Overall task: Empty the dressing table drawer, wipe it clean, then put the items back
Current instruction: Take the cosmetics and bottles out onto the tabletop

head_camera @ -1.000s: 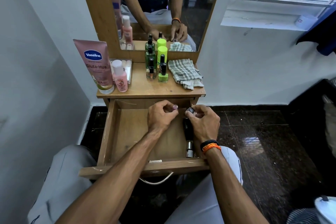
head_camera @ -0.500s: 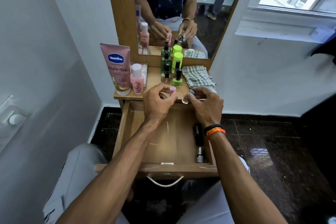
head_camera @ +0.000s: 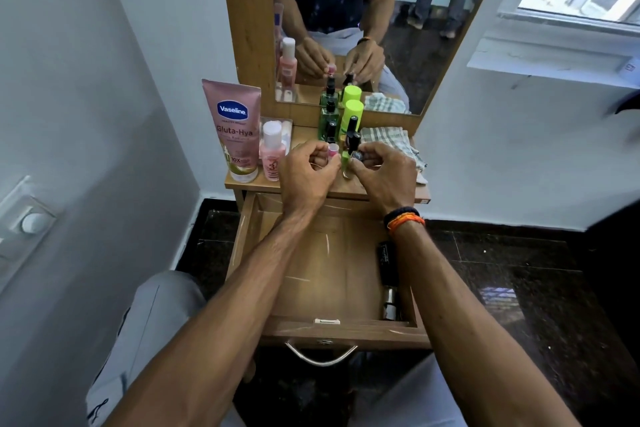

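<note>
Left hand [head_camera: 306,175] pinched a pink-capped item [head_camera: 333,150]; right hand [head_camera: 384,174] pinched a small dark bottle [head_camera: 357,156] over the tabletop [head_camera: 349,188]; drawer [head_camera: 325,331] open.

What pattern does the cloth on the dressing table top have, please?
The cloth has a green-and-white check, clearest in the head view.

Pink tube [head_camera: 235,128]: "Vaseline" in a blue oval, "Gluta-Hya" below, "10X" near its base. Other labels too small to read.
</note>
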### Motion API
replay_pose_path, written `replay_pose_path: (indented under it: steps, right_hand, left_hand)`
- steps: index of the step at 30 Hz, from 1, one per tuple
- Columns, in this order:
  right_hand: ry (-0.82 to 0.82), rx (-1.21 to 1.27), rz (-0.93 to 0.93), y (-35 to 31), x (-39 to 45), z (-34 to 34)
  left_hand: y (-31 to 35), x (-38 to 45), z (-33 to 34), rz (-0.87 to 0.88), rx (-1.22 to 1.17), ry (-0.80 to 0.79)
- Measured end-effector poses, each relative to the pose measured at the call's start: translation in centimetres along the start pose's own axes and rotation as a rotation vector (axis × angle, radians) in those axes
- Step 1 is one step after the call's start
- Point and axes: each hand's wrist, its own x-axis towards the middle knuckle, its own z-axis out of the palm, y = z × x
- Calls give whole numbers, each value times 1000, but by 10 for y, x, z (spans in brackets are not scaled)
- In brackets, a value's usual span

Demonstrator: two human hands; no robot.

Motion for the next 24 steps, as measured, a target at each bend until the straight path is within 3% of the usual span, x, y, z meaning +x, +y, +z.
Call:
replay_pose_path:
  steps: [24]
  right_hand:
    - [12, 22, -19, 12, -5, 14]
  left_hand:
    - [-21, 8, 14, -2, 89, -29]
